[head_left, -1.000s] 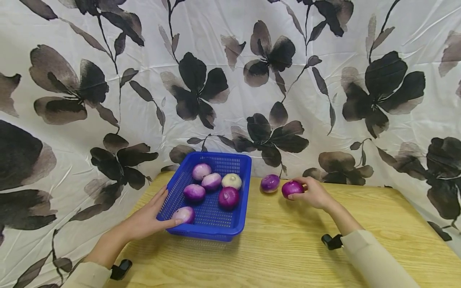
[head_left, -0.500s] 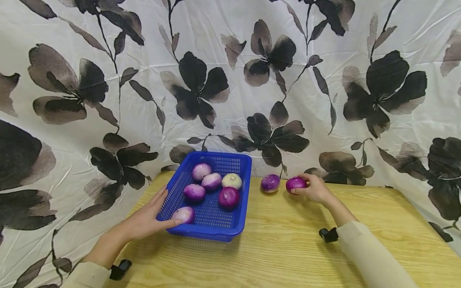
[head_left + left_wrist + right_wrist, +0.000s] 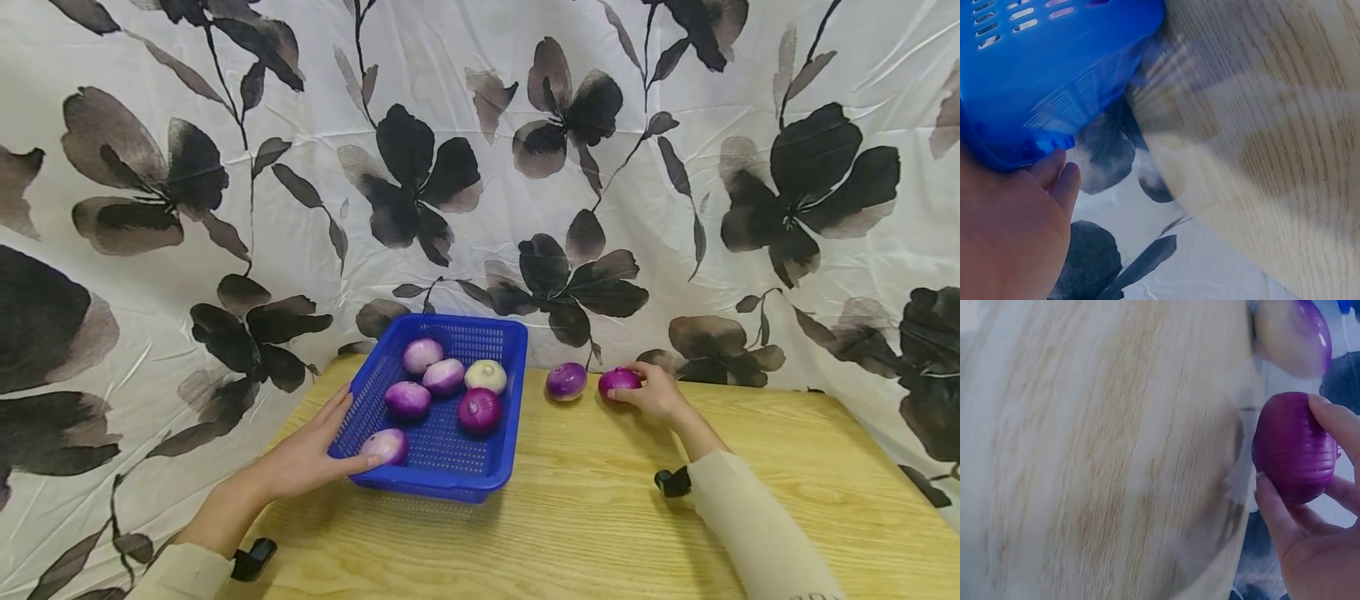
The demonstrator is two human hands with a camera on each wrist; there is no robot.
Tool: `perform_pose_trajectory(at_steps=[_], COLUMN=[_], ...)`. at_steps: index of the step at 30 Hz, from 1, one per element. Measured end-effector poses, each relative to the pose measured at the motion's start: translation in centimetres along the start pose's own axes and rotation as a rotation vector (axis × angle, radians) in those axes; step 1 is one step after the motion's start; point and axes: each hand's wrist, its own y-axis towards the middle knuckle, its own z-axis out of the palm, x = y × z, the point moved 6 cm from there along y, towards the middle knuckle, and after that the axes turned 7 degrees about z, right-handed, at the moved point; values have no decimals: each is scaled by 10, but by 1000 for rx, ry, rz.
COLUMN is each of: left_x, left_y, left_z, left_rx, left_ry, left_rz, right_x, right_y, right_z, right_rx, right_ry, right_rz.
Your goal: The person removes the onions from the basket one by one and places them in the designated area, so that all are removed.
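Note:
My left hand (image 3: 303, 454) grips the near-left side of a blue plastic basket (image 3: 435, 477), thumb over the rim and fingers along the outer wall. Inside lie several purple onions, one dark purple onion (image 3: 479, 412) and a pale onion (image 3: 486, 377). To the right of the basket, at the back of the table, my right hand (image 3: 654, 396) holds a deep purple onion (image 3: 1294, 450) between thumb and fingers. Another purple onion (image 3: 566, 382) sits just left of it. In the left wrist view the fingertips touch the basket's blue edge.
The basket stands on a light wooden table (image 3: 585, 508), near its left edge. Behind and to the left hangs a white curtain (image 3: 465, 208) with dark flowers, close to the table's back edge. Black wrist cameras show below both sleeves.
My right hand has shifted slightly right and back with the deep purple onion, widening the gap to the other onion. The left hand and basket have stayed in place.

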Motion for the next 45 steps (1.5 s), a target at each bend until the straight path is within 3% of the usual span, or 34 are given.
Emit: perform_pose_trajectory(at_steps=[13, 30, 45], left_x=[-1, -2, -1], left_y=[0, 1, 1], left_z=[1, 0, 0], left_rx=[-2, -2, 5], left_ry=[-4, -5, 6], left_rz=[11, 3, -1], right_x=[-5, -2, 0], right_y=[6, 0, -20], right_z=[11, 8, -10], right_rx=[108, 110, 127], right_ry=[-7, 15, -7], right_rz=[48, 29, -7])
